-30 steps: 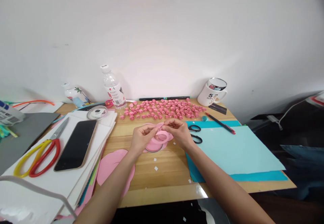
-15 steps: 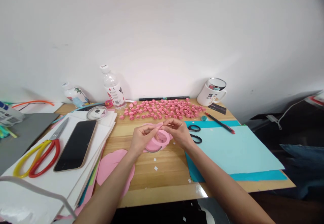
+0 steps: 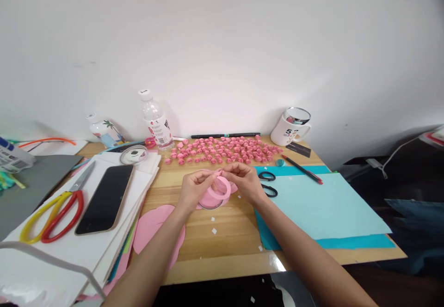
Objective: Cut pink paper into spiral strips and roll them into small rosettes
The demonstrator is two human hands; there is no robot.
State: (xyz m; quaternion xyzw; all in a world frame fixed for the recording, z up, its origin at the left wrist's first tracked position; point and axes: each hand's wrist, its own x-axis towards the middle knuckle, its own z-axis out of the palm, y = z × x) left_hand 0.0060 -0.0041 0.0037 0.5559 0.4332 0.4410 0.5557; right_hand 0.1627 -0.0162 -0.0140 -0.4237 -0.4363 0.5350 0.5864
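My left hand [image 3: 195,189] and my right hand [image 3: 244,180] meet over the middle of the table, thumbs and forefingers pinched together on a pink paper strip [image 3: 227,192]. The strip hangs down from the fingertips in a curled loop; its pinched end is mostly hidden by the fingers. Beneath it lie pink paper pieces and a round clear-rimmed lid or dish [image 3: 210,206], partly covered. Beyond the hands spread many small rolled pink paper roses [image 3: 222,149]. Left of my left forearm are pink paper circles [image 3: 154,226], partly behind the arm.
Black-handled scissors [image 3: 268,190] lie right of my right hand by blue paper sheets [image 3: 333,205]. A mug [image 3: 290,129] and a plastic bottle [image 3: 159,129] stand along the wall. At left, a phone [image 3: 104,199] and red-yellow scissors [image 3: 58,214] rest on stacked paper.
The fingertips have drawn slightly closer together, and the pink strip's loop has shifted a little to the left. Both hands keep their pinch.
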